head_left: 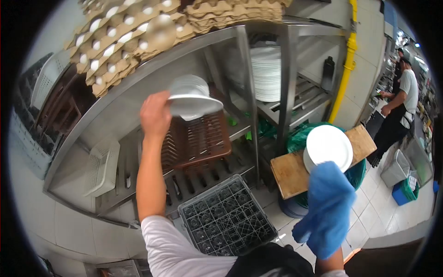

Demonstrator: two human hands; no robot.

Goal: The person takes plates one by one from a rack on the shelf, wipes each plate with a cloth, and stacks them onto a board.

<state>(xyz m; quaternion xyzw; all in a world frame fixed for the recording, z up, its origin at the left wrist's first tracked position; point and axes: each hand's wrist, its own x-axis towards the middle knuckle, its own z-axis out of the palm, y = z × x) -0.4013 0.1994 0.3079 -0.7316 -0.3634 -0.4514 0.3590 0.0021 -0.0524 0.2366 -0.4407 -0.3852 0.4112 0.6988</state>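
My left hand (156, 113) grips the rim of a white plate (196, 106), tilted above the brown dish rack (194, 143). More white dishes (189, 85) stand just behind that plate. A blue cloth (326, 203) covers my right hand, so its fingers are hidden. The cloth touches the lower edge of a round white plate (328, 147), which lies over a wooden board (290, 173) set across a bin.
Egg trays (117, 41) sit on top of the metal shelf. Stacked plates (266, 74) stand inside it. Below is a grey glass rack (226, 216). A yellow pipe (344, 78) runs up the wall. Two people (406, 92) stand at the far right.
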